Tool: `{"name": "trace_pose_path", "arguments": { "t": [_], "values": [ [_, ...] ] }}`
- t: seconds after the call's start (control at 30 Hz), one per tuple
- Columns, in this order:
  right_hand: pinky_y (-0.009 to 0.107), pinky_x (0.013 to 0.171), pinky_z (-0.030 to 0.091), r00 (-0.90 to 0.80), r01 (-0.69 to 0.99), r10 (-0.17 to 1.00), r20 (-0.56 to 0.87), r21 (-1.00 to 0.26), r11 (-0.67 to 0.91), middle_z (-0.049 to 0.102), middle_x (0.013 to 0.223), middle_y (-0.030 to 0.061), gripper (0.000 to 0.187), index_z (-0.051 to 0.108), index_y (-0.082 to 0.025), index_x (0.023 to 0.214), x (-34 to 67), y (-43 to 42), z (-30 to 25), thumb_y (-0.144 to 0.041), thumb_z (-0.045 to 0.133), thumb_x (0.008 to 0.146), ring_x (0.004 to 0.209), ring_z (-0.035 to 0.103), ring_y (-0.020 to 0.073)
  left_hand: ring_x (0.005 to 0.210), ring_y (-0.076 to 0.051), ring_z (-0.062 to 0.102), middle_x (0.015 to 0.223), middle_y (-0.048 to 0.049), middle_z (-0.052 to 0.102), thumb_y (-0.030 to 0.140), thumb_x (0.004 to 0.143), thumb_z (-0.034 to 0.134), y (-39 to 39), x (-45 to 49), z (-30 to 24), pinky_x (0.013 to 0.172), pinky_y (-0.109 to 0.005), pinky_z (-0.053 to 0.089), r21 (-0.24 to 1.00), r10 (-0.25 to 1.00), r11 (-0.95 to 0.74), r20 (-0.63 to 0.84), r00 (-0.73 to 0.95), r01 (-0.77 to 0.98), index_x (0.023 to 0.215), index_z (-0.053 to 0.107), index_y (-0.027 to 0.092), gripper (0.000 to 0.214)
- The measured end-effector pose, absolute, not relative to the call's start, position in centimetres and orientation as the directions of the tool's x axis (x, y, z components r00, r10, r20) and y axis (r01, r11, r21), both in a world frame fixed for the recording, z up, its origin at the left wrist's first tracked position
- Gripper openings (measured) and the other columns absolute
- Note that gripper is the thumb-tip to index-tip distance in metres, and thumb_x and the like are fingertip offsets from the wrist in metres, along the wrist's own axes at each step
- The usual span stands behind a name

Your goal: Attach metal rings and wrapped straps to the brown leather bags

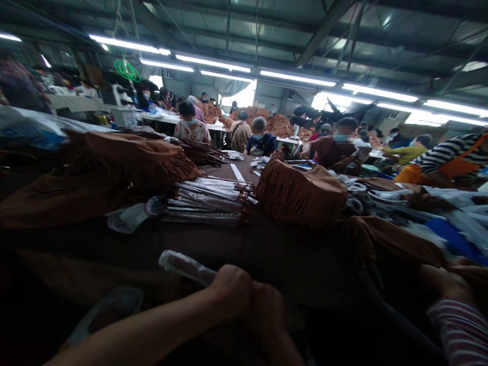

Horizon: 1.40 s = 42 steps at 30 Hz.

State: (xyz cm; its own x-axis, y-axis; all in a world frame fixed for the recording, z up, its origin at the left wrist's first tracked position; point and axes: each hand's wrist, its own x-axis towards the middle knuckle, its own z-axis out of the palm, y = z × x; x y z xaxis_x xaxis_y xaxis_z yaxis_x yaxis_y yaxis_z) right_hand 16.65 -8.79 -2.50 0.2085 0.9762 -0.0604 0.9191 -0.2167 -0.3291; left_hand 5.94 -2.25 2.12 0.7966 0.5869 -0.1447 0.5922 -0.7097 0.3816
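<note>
Plastic-wrapped bundle point(183, 267) in curled fingers point(231, 290), seemingly

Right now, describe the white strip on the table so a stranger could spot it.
Find the long dark worktable and its two fringed brown suede heaps. Between them, just beyond the plastic-sleeved strap bundles, lies a narrow white strip, the only long plain white thing there.

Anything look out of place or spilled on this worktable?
One thing stands out: a crumpled clear plastic bag lies loose against the stacked plastic-wrapped straps, looking like stray packaging beside the tidy bundle. The fringed suede pieces are heaped, but no damage shows in this dim view.
</note>
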Motion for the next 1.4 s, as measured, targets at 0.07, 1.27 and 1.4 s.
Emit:
{"name": "trace_pose_path", "arguments": {
  "t": [0.07,1.27,1.4],
  "values": [
    [0.024,0.060,0.043,0.177,0.894,0.984,-0.024,-0.414,-0.171,0.075,0.078,0.0102,0.021,0.071,-0.016,0.079,17.1,-9.6,-1.7,-0.019,0.050,0.081,0.074,0.070,0.0227,0.066,-0.015,0.058,0.063,-0.0020,0.062,0.035,0.077,0.060,-0.6,5.3,2.5,0.061,-0.023,0.041,0.487,0.547,-0.667,-0.195,0.814,0.565,0.066,0.068,0.018,0.022],
    [0.039,0.076,0.055,0.562,0.075,0.763,-0.321,-0.898,-0.433,0.074,0.090,0.0113,0.063,0.067,-0.020,0.085,25.6,-14.8,-9.0,-0.077,0.045,0.072,0.093,0.068,0.0329,0.106,-0.025,0.058,0.110,-0.0091,0.063,0.043,0.087,0.048,-0.8,-10.0,-5.2,0.094,-0.039,0.045,0.828,0.973,-0.180,0.072,0.218,0.530,0.111,0.056,0.018,0.035],
    [0.041,0.094,0.049,0.600,0.306,0.800,-0.011,-0.921,-0.242,0.067,0.116,0.0098,0.069,0.061,-0.021,0.108,23.9,-15.5,-9.5,-0.073,0.060,0.063,0.120,0.053,0.0352,0.121,-0.026,0.051,0.130,-0.0067,0.057,0.045,0.075,0.061,-1.8,-9.3,-10.2,0.101,-0.036,0.042,0.889,0.920,-0.077,-0.111,0.375,0.452,0.125,0.052,0.023,0.055]
  ]
}}
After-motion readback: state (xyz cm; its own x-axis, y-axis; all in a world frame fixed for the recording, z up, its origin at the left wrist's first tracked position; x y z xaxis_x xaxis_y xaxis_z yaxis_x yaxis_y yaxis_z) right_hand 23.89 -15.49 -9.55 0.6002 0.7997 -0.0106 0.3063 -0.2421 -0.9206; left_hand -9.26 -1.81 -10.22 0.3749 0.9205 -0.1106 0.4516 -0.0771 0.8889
